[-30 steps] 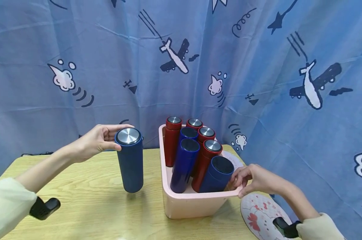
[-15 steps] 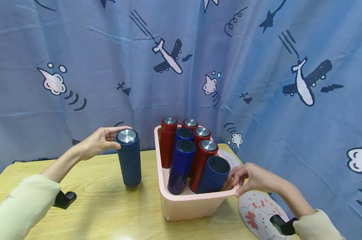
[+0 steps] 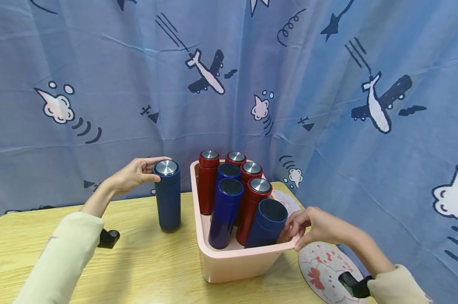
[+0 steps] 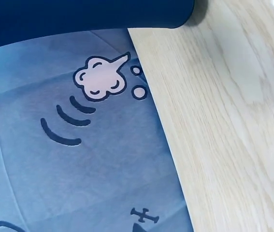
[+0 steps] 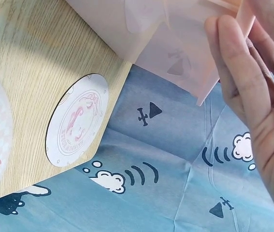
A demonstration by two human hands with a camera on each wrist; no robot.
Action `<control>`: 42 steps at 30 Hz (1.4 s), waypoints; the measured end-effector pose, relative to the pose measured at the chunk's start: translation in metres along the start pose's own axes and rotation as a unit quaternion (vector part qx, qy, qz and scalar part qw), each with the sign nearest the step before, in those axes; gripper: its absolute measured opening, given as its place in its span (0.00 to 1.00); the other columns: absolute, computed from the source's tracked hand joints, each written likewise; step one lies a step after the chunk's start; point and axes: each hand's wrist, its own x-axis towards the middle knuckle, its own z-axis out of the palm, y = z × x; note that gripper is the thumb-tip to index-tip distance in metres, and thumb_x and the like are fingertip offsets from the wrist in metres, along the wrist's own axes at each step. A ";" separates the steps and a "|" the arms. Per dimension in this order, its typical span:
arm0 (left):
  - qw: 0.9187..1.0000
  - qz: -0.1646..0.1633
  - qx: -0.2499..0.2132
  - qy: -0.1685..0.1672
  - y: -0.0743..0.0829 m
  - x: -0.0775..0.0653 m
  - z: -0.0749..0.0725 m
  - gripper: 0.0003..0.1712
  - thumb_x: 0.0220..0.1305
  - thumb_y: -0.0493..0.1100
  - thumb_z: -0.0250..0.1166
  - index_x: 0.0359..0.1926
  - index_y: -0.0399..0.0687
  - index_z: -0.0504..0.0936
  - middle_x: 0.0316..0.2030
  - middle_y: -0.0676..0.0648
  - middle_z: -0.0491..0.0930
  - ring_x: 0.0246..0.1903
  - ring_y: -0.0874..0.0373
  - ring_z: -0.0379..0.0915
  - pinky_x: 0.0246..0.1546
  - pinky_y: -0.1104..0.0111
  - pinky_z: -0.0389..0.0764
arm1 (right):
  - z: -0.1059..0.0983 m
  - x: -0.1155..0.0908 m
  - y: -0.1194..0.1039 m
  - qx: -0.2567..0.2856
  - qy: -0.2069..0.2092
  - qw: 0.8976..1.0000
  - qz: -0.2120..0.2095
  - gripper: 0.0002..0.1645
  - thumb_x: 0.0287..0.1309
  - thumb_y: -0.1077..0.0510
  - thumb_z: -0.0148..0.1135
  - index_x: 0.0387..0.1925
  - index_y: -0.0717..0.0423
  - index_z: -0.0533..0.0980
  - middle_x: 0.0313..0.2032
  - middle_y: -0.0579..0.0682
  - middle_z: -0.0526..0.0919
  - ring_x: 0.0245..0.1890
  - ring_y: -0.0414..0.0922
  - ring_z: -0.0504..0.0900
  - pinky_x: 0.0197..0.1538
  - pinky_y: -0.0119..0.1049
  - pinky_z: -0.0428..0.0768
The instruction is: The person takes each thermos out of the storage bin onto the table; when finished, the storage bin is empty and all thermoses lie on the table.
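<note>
Bottle (image 3: pixel 169 202), dark blue with a brushed-metal top, is held upright at the left of the pink bin (image 3: pixel 238 268); whether its base meets the wooden table (image 3: pixel 145 261) I cannot tell. I see the left hand (image 3: pixel 133 175) gripping its upper end, thumb and fingers parted by the bottle's breadth. In the bin, four red bottles (image 3: pixel 207 190), two glossy blue bottles (image 3: pixel 222 223) and a navy bottle (image 3: pixel 266 230) are grouped closely, the navy one tilted near the right hand (image 3: pixel 318 226), which I see pinching the rim at the near right corner. Beside the bin lies a patterned round mat (image 3: pixel 320 268); behind hangs a blue curtain (image 3: pixel 118 76) printed with aeroplanes and clouds.
</note>
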 end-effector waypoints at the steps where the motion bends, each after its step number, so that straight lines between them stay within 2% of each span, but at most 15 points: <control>1: 1.000 -0.001 -0.001 0.002 -0.001 0.002 0.000 0.36 0.63 0.28 0.60 0.70 0.35 0.60 0.63 0.35 0.68 0.52 0.67 0.74 0.51 0.72 0.76 | 0.000 0.000 0.000 0.000 0.000 1.000 0.002 0.10 0.44 0.55 0.75 0.26 0.54 0.82 0.37 0.53 0.84 0.39 0.37 0.80 0.35 0.33 0.83; 5: 1.000 -0.006 -0.007 0.009 -0.003 0.010 0.002 0.36 0.63 0.28 0.60 0.70 0.35 0.60 0.62 0.32 0.68 0.52 0.68 0.74 0.51 0.72 0.76 | 0.000 0.000 -0.001 -0.004 0.001 1.000 0.007 0.10 0.44 0.54 0.76 0.26 0.54 0.83 0.37 0.52 0.84 0.38 0.37 0.80 0.35 0.32 0.83; 14: 0.999 -0.022 0.002 0.030 -0.014 0.019 0.002 0.35 0.65 0.30 0.60 0.71 0.37 0.59 0.63 0.32 0.66 0.50 0.71 0.73 0.51 0.76 0.74 | 0.000 -0.001 -0.002 -0.002 0.004 1.000 0.018 0.10 0.43 0.55 0.76 0.28 0.55 0.84 0.37 0.51 0.84 0.39 0.38 0.80 0.35 0.33 0.83; 21: 0.999 -0.024 0.004 0.037 -0.020 0.021 0.000 0.36 0.65 0.32 0.61 0.71 0.36 0.58 0.64 0.31 0.64 0.50 0.74 0.72 0.49 0.77 0.75 | 0.001 -0.002 -0.002 0.009 0.001 1.000 0.022 0.11 0.44 0.57 0.76 0.30 0.58 0.84 0.38 0.55 0.83 0.31 0.35 0.80 0.32 0.33 0.83; 25: 0.999 -0.026 0.015 0.043 -0.022 0.023 -0.003 0.37 0.66 0.33 0.60 0.72 0.37 0.56 0.64 0.31 0.64 0.49 0.75 0.72 0.47 0.78 0.73 | 0.001 -0.002 -0.003 0.006 0.005 1.000 0.026 0.10 0.43 0.57 0.76 0.29 0.57 0.84 0.38 0.53 0.83 0.31 0.36 0.80 0.32 0.33 0.83; 33: 0.999 -0.030 0.022 0.039 -0.021 0.029 -0.006 0.38 0.66 0.37 0.61 0.73 0.40 0.56 0.65 0.32 0.64 0.50 0.74 0.72 0.47 0.78 0.74 | 0.002 -0.002 -0.003 0.012 0.007 1.000 0.023 0.09 0.44 0.56 0.75 0.28 0.56 0.83 0.38 0.52 0.84 0.39 0.40 0.81 0.38 0.34 0.83; 35: 0.999 -0.027 0.021 0.041 -0.021 0.031 -0.007 0.38 0.66 0.38 0.62 0.73 0.40 0.55 0.65 0.33 0.65 0.49 0.74 0.72 0.47 0.77 0.74 | 0.002 -0.003 -0.003 0.011 0.009 1.000 0.025 0.09 0.44 0.56 0.75 0.28 0.55 0.83 0.38 0.52 0.84 0.40 0.41 0.81 0.38 0.34 0.83; 40: 0.998 -0.033 0.031 0.052 -0.021 0.030 -0.011 0.37 0.66 0.37 0.61 0.72 0.40 0.56 0.57 0.48 0.75 0.44 0.72 0.73 0.40 0.73 0.73 | 0.001 -0.003 -0.003 0.010 0.006 0.999 0.034 0.10 0.45 0.54 0.75 0.28 0.54 0.84 0.38 0.51 0.84 0.41 0.43 0.81 0.40 0.34 0.83; 42: 0.997 -0.039 0.044 0.051 -0.020 0.031 -0.012 0.37 0.66 0.38 0.61 0.73 0.40 0.56 0.57 0.48 0.76 0.45 0.69 0.73 0.40 0.71 0.74 | 0.001 -0.003 -0.003 0.013 0.004 0.999 0.033 0.10 0.45 0.54 0.75 0.28 0.55 0.84 0.37 0.51 0.84 0.41 0.43 0.81 0.40 0.34 0.83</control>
